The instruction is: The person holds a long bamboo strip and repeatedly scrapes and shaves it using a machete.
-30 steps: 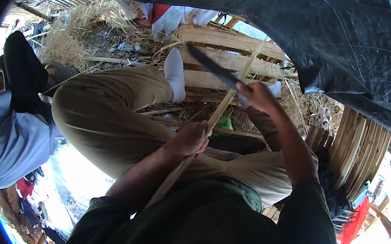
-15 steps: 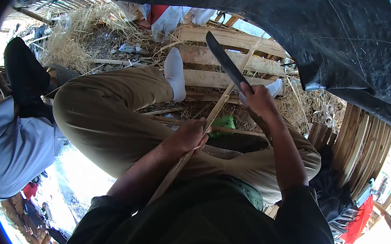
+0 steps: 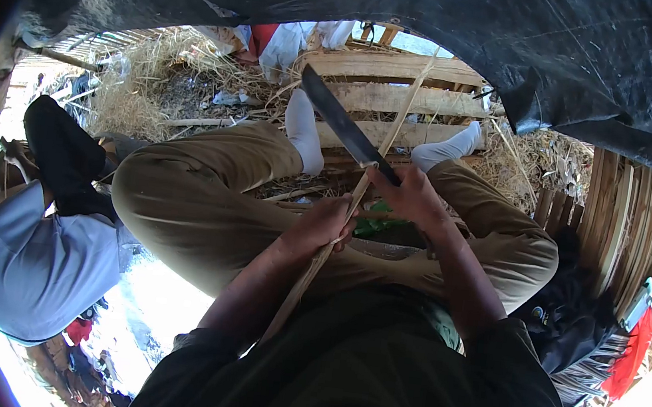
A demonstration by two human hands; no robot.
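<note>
A long pale wooden strip (image 3: 402,116) slants from beside my body up past my feet. My left hand (image 3: 325,223) is wrapped round it near its middle. In my right hand (image 3: 410,191) is the handle of a machete (image 3: 341,123), whose dark blade points up and to the left. The lower end of the blade lies against the strip, just above my left hand, where a small curl of wood (image 3: 368,165) stands out.
Pale planks (image 3: 390,98) lie beyond my socked feet, with straw (image 3: 132,101) to their left. A co-worker in a light shirt (image 3: 49,264) sits at the left. Stacked wood strips (image 3: 628,230) stand at the right. Black sheeting (image 3: 444,12) hangs overhead.
My right hand has come down along the strip towards my left hand, bringing the machete lower. My left hand keeps its grip. The whole view has shifted slightly.
</note>
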